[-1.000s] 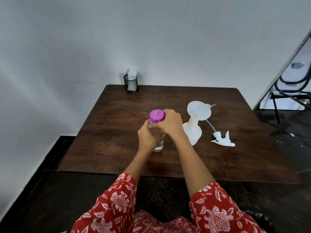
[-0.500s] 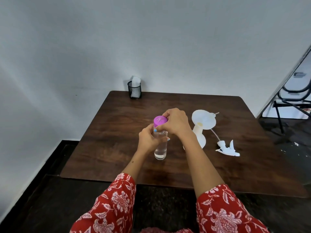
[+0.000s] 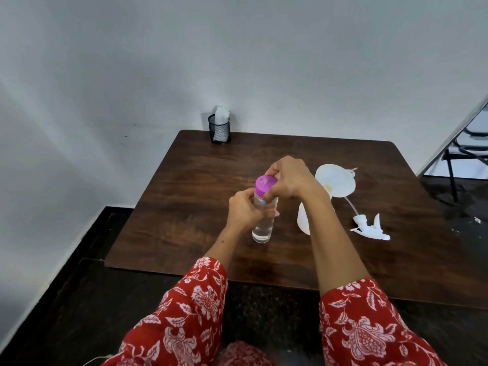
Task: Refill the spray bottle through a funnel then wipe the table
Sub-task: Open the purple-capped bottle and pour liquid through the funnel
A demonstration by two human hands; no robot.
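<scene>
Our left hand wraps the clear bottle standing mid-table; right hand fingers clamp its purple cap. The funnel sits in the spray bottle just right. A sudden cap release could slosh water or knock that funnel over

A dark brown wooden table with visible grain stood pushed into the corner of a room, its far edge against a plain pale grey wall. The floor around it was dark, almost black, with a dark skirting strip along the left wall. At the far right, a black metal chair frame stood in a brighter area past a slanted pale edge.
</scene>
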